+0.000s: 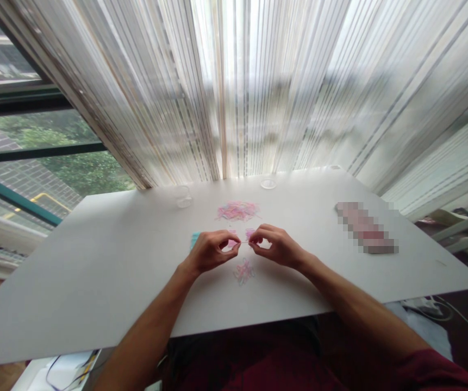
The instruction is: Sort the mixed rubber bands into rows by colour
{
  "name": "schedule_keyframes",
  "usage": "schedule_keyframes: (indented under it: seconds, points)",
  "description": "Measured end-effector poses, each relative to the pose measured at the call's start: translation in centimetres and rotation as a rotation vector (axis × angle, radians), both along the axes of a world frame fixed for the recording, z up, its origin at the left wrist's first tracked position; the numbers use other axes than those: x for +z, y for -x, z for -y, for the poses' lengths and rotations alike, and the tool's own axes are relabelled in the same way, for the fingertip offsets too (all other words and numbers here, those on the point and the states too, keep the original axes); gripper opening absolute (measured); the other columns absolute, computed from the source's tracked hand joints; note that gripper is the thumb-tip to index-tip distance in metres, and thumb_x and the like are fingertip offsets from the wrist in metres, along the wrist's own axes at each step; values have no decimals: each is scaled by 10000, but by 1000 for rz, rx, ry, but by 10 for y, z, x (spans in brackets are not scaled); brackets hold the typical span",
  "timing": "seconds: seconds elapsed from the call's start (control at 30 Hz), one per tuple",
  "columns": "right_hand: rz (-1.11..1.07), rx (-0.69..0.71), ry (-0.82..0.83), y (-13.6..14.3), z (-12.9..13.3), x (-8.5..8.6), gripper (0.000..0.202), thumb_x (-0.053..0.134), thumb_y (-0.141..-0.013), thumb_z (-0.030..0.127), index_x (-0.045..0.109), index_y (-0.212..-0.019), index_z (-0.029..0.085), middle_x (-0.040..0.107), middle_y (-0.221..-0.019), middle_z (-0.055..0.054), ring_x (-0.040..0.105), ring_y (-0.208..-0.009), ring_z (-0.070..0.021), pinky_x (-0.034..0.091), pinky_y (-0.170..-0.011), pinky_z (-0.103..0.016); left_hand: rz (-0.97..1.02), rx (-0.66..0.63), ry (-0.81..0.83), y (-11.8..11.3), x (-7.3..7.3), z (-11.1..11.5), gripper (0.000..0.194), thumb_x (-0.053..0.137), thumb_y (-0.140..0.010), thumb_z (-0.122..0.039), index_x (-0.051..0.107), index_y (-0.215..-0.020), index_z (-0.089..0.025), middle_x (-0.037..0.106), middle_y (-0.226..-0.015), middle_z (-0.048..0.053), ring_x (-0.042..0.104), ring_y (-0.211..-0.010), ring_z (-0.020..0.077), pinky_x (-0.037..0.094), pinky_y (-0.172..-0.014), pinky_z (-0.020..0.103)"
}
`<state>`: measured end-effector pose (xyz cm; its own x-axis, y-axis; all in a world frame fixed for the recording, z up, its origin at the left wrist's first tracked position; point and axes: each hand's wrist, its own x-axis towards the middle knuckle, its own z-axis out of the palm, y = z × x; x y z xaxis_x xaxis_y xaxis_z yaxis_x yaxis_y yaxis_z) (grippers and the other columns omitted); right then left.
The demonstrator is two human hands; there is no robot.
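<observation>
My left hand (215,250) and right hand (276,247), slightly apart, pinch opposite ends of a thin pale piece (244,242), perhaps an elastic band, above the white table (95,282). Level pinches and light, even tension suit it. Room opens leftward; the table's near edge (258,323) passes beneath my forearms (152,310).

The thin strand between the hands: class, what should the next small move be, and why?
Probably lower the thin strand to the table beside pieces of its colour: the left hand and right hand pinch it at opposite ends, and teal pieces lie grouped apart from the mixed pile.
</observation>
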<state>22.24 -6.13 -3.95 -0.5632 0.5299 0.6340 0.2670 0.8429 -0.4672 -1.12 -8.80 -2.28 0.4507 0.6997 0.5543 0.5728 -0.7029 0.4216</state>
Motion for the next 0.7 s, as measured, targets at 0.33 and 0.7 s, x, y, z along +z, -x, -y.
schedule_keyframes:
  seconds: [0.33,0.7]
  points:
    - [33,-104,-14,-5,-5,-1,72,611,-875,140,650,-872,200,626,-769,-19,593,-679,-143,515,-653,-266,-43,43,37,14,-1,-7,102,677,-865,-237,771,-874,-198,604,-633,-35,445,-518,70,357,-528,187]
    - [28,-209,-15,-10,-7,3,77,614,-892,147,654,-866,207,609,-762,-15,591,-680,-147,505,-646,-273,-87,49,81,38,1,-16,235,647,-928,-366,813,-891,-204,550,-587,-30,405,-502,74,330,-510,197]
